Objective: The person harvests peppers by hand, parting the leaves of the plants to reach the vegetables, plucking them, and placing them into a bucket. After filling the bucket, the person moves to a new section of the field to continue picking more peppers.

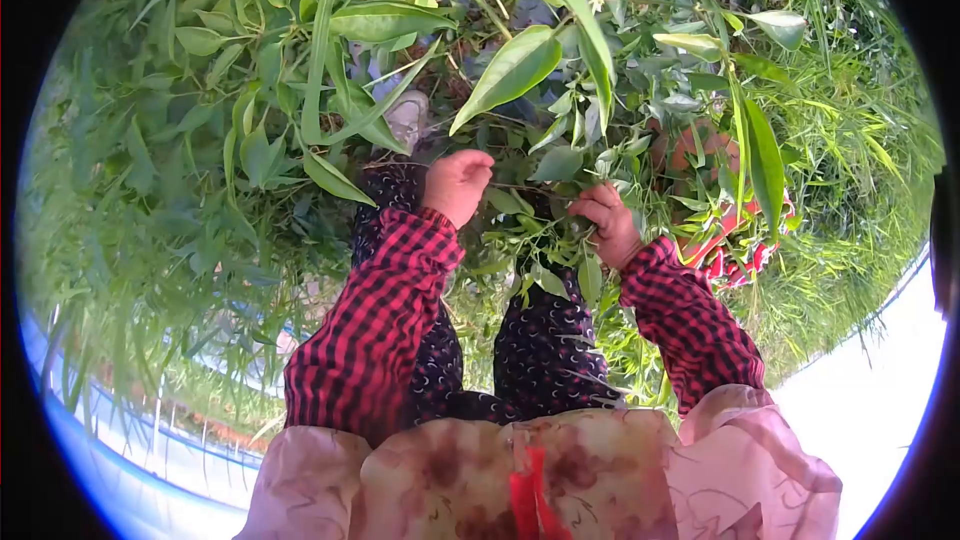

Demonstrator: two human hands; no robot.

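Observation:
My left hand (457,185) is closed, its fingers curled toward a thin stem that runs between the two hands; whether it holds the stem is too small to tell. Across from it, my right hand (608,224) is pinched at the edge of a leafy plant (558,164), and what lies between its fingertips is hidden among leaves. Small drooping leaves (545,275) hang below and between the hands. Both hands are in front of my dark patterned trouser legs.
Large leaves (510,75) hang close to the camera above the hands. A shoe (407,120) shows through stems. At the right, a red container (715,235) and a reddish-brown round shape (700,155) are partly covered by foliage. Tall grass (850,190) stands beyond.

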